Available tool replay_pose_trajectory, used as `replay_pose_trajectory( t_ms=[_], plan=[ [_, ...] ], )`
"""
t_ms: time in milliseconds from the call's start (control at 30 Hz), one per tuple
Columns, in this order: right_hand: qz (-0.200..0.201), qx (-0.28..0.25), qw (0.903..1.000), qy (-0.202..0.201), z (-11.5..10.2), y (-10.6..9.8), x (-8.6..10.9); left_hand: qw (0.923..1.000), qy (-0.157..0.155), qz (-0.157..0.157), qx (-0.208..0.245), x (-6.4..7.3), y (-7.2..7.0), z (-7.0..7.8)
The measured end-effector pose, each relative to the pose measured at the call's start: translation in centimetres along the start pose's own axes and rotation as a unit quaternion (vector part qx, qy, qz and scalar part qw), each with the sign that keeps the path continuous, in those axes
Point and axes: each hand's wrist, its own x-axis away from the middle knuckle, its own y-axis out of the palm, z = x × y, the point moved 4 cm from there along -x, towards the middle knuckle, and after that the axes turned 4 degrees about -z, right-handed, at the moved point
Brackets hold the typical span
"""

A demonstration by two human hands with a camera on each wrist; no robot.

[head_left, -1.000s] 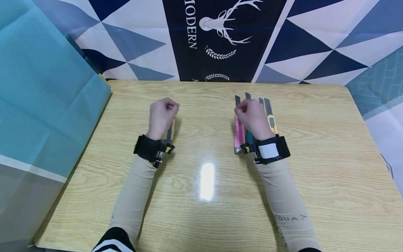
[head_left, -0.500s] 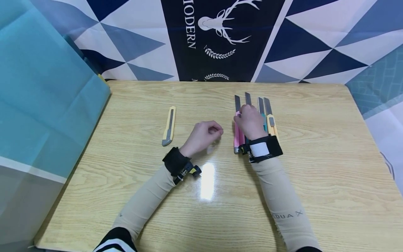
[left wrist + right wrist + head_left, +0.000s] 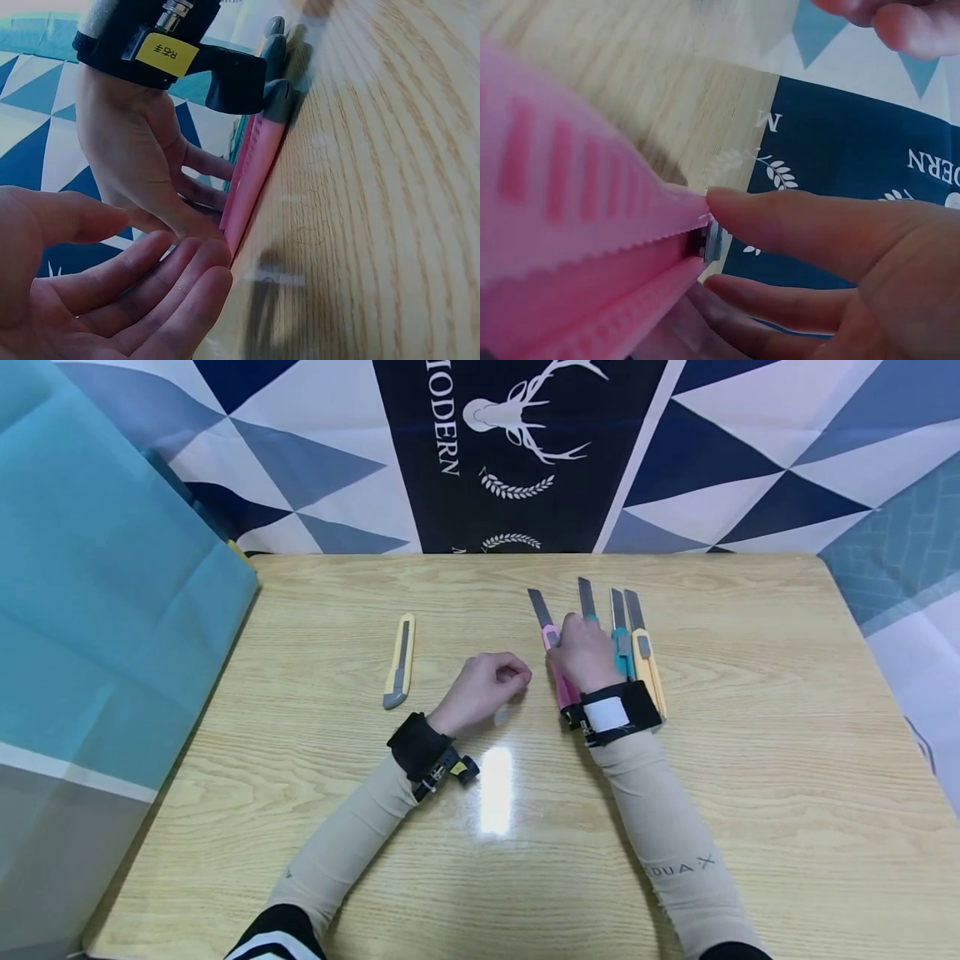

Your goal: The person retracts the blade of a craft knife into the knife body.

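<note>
My right hand (image 3: 588, 652) pinches a pink utility knife (image 3: 551, 633) between thumb and fingers; its blade is extended and points away, tilted leftward. In the right wrist view the knife's ridged pink handle (image 3: 577, 172) fills the left side, with the thumb (image 3: 772, 217) on its edge. Beside it lie two teal utility knives, one (image 3: 622, 643) plainly visible and one (image 3: 587, 597) mostly covered by the hand, then a yellow one (image 3: 643, 652), all with blades out. My left hand (image 3: 483, 689) holds nothing, fingers loosely curled, left of the pink knife.
Another yellow utility knife (image 3: 400, 664) lies alone at the left, its blade apparently retracted. A wooden table (image 3: 735, 760) carries everything. Patterned cloth (image 3: 502, 485) hangs along its far edge, and a teal covering (image 3: 112, 593) borders the left side.
My left hand has moved from above the lone yellow knife toward the middle. The right hand came down onto the pink knife, whose blade end has swung left, away from the teal knives.
</note>
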Motion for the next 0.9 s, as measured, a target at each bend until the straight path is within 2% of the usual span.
replay_pose_trajectory(
  t_ms=[300,700,800,900],
  plan=[
    [-0.027,-0.014,0.9995,0.009,0.1,0.2,-0.1,0.9998,-0.021,-0.007,-0.002,0.0,0.1,-0.1],
    [-0.076,-0.039,0.9961,0.023,-0.5,0.1,0.4,0.9997,-0.019,-0.010,-0.011,-0.1,0.0,-0.5],
    [-0.085,-0.058,0.9946,0.010,-0.7,-0.1,0.5,0.9997,-0.018,-0.010,-0.012,-0.1,0.0,-0.7],
    [-0.099,-0.092,0.9905,-0.022,-1.0,-0.6,0.6,0.9997,-0.018,-0.011,-0.011,-0.1,-0.1,-0.7]
  ],
)
